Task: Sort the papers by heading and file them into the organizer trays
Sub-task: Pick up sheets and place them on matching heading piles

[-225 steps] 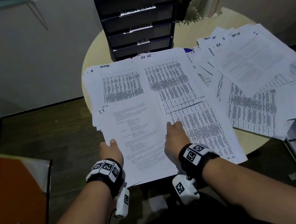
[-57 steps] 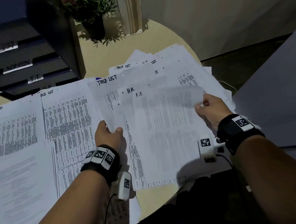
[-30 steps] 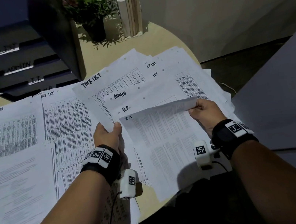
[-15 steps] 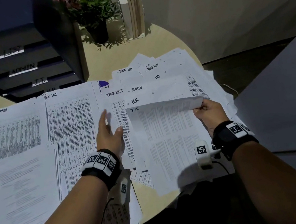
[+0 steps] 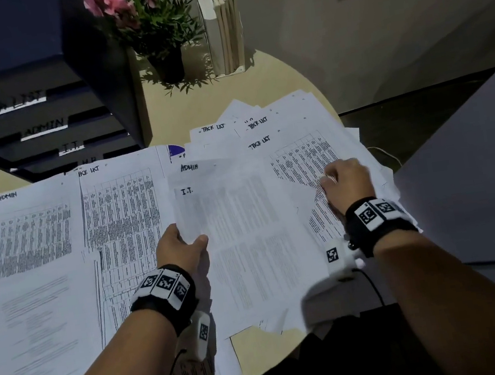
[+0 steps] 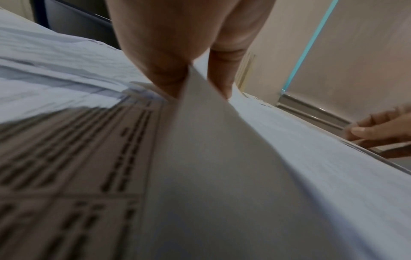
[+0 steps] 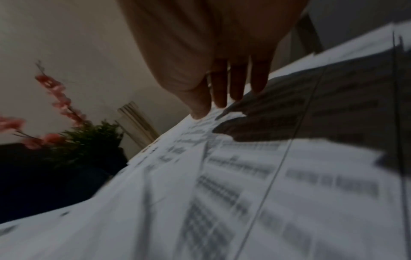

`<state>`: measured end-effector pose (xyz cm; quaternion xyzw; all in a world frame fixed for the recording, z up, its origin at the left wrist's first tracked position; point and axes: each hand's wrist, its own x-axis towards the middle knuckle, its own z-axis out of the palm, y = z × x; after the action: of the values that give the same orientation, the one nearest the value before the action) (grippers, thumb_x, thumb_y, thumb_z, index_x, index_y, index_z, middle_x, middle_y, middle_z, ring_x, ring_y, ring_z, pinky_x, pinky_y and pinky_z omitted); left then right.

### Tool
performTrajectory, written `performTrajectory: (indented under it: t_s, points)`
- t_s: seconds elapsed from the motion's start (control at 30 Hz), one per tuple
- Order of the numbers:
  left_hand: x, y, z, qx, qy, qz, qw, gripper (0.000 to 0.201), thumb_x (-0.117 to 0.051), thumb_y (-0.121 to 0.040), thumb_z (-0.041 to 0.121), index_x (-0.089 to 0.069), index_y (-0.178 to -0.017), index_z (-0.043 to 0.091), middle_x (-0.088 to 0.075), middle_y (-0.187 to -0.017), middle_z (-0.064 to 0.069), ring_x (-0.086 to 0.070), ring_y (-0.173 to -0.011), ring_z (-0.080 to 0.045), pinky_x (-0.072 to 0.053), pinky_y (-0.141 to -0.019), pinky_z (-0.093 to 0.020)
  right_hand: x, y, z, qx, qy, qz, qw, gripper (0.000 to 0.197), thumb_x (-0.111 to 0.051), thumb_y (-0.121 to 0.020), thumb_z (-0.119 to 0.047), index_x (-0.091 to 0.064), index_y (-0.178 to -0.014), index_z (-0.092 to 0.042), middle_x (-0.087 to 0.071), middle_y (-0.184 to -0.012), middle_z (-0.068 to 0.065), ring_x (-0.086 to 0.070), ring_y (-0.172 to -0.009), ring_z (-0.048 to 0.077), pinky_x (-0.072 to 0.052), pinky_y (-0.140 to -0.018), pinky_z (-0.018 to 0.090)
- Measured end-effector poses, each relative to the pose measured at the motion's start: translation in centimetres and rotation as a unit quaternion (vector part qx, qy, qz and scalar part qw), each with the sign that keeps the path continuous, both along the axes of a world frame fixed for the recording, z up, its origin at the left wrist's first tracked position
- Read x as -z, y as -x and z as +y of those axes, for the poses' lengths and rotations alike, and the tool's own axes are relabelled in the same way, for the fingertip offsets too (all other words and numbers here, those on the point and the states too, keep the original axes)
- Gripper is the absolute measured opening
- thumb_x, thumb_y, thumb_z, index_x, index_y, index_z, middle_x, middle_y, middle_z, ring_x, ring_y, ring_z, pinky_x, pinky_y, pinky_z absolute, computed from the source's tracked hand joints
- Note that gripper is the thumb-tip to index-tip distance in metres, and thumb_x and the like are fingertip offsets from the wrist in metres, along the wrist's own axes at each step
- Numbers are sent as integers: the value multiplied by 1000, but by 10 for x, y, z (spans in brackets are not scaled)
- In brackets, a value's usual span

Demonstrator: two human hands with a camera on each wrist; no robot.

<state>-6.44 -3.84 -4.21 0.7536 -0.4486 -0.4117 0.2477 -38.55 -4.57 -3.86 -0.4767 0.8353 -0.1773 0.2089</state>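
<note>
My left hand (image 5: 194, 240) pinches the left edge of a sheet headed I.T. (image 5: 247, 235), lifted a little off the loose pile (image 5: 302, 153) on the right of the table. In the left wrist view the thumb and a finger (image 6: 164, 73) clamp that sheet's edge (image 6: 211, 158). My right hand (image 5: 331, 179) rests its fingertips (image 7: 222, 100) on the printed sheets of the loose pile and holds nothing. Sorted stacks lie at left: ADMIN (image 5: 28, 233), TASK LIST (image 5: 121, 212) and I.T. (image 5: 30, 332). The dark organizer (image 5: 38, 131) with labelled trays stands at the back left.
A potted plant with pink flowers (image 5: 159, 33) and a row of upright books (image 5: 225, 23) stand at the back of the round table (image 5: 226, 97). A grey surface (image 5: 478, 169) borders the table on the right. Papers overhang the near edge.
My right hand let go of the I.T. sheet's top corner and came down on the pile. My left hand took the sheet's left edge, and the sheet has shifted left.
</note>
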Motion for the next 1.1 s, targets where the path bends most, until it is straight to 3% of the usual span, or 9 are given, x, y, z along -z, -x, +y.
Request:
performTrajectory:
  t_s: [0.1, 0.23, 0.43, 0.5, 0.6, 0.77, 0.87, 0.97, 1.1]
  points:
    - [5, -11, 0, -5, -11, -23, 1000, 21, -75, -82, 8, -55, -86, 12, -60, -80, -1, -60, -82, -25, -47, -78, -33, 0, 25, -6, 19, -116, 111, 987, 68, -68, -83, -52, -44, -138, -21, -35, -146, 14, -32, -134, 39, -31, -109, 50]
    - [10, -15, 0, 1, -34, -54, 998, 23, -74, -82, 8, -52, -84, 4, -58, -81, -11, -55, -77, -26, -48, -75, -40, 2, 31, -7, 19, -181, 54, 982, 93, -67, -83, -57, -16, -153, -22, -25, -151, 19, -31, -137, 43, -30, -112, 52]
    - [14, -13, -2, -3, -35, -42, 998, 29, -72, -82, 4, -46, -74, 14, -52, -74, -5, -55, -78, -26, -45, -69, -32, -5, 17, -3, 32, -117, -7, 993, 71, -66, -91, -32, -28, -149, -17, -45, -144, 16, -47, -128, 38, -38, -106, 46]
    - [13, -13, -4, -5, -30, -40, 999, 22, -72, -83, 7, -51, -84, 7, -56, -83, -10, -56, -81, -28, -46, -72, -33, -9, 14, -1, 40, -60, -65, 995, 54, -61, -94, -22, -39, -142, -14, -54, -137, 14, -54, -122, 36, -43, -100, 40]
    - [6, -22, -12, -61, 17, -35, 997, 19, -71, -84, 9, -56, -96, 8, -64, -95, -14, -62, -88, -31, -50, -81, -39, -21, 14, -4, 19, 29, -7, 999, 31, -57, -96, -20, -59, -122, -4, -58, -123, 19, -56, -112, 38, -45, -91, 38]
    - [-9, -52, -26, -131, 44, -55, 989, 18, -65, -87, 7, -58, -103, 7, -64, -97, -16, -63, -91, -32, -49, -80, -39, -35, 7, -16, -31, 94, -68, 993, 15, -54, -97, -17, -62, -107, -7, -64, -105, 16, -61, -96, 34, -53, -85, 41]
    - [-12, -67, -23, -149, 33, -55, 987, 22, -63, -88, 5, -57, -108, 6, -62, -101, -16, -61, -92, -32, -48, -80, -38, -29, -11, -15, -50, 16, -110, 993, 35, -54, -96, -12, -52, -131, -17, -63, -122, 17, -62, -105, 34, -52, -92, 40]
    - [-10, -80, -14, -150, 18, -59, 987, 23, -63, -88, 5, -57, -110, 6, -63, -106, -16, -60, -95, -32, -47, -81, -38, -19, -29, -10, -48, -12, -127, 991, 71, -50, -97, -4, -19, -153, -36, -51, -140, 14, -57, -115, 34, -46, -96, 40]
    - [-9, -91, 0, -154, 4, -61, 986, 24, -63, -90, 5, -58, -113, 4, -61, -104, -14, -58, -93, -29, -45, -81, -37, -11, -48, -4, 4, -13, -184, 983, 69, -47, -101, -33, -3, -154, -41, -35, -156, 10, -48, -132, 31, -39, -106, 43]
